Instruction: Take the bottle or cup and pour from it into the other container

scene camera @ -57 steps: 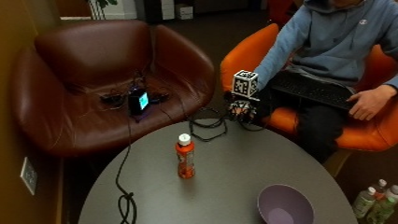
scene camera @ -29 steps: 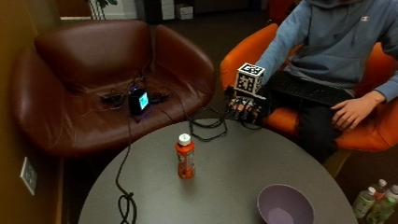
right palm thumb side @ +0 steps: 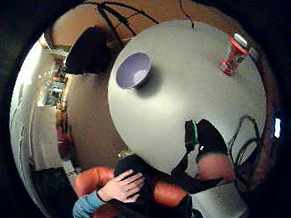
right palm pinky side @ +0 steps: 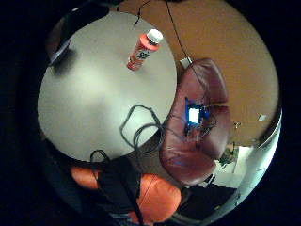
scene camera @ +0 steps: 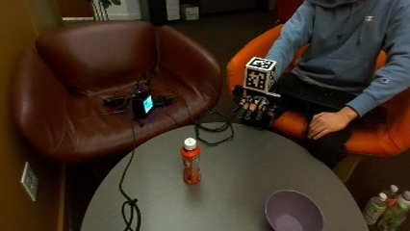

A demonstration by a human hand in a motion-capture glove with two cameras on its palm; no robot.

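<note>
**Hanging over the table edge, the gloved hand holds nothing**

Sitting in an orange chair (scene camera: 378, 137), a person in a blue hoodie holds the gloved right hand (scene camera: 255, 111) just over the far edge of the round grey table (scene camera: 256, 163). Its fingers point down and hang loose. They touch nothing. The hand is open.

The bottle (scene camera: 190, 161) stands upright near the middle of the table. It is orange-red with a white cap. It is well apart from the gloved hand. Nobody touches it.

The purple bowl (scene camera: 293, 211) sits near the table's front edge, on the other side from the bottle. It looks like it has nothing in it.

The bare left hand (scene camera: 326, 123) rests on the person's lap, on something dark.

A black cable (scene camera: 131, 192) runs across the table on the bottle's side and loops near the edge. More black cable lies in a ring (scene camera: 214, 127) on the table edge beside the gloved hand.

A big brown leather chair (scene camera: 96, 91) stands next to the table. A small device with a lit blue screen (scene camera: 144, 103) lies on its seat, with wires around it.

Some bottles (scene camera: 388, 204) stand on the floor beside the table.

From the palm, the bottle (right palm pinky side: 143, 49) shows far across the table, and the bowl (right palm thumb side: 133, 69) shows far off too.
</note>
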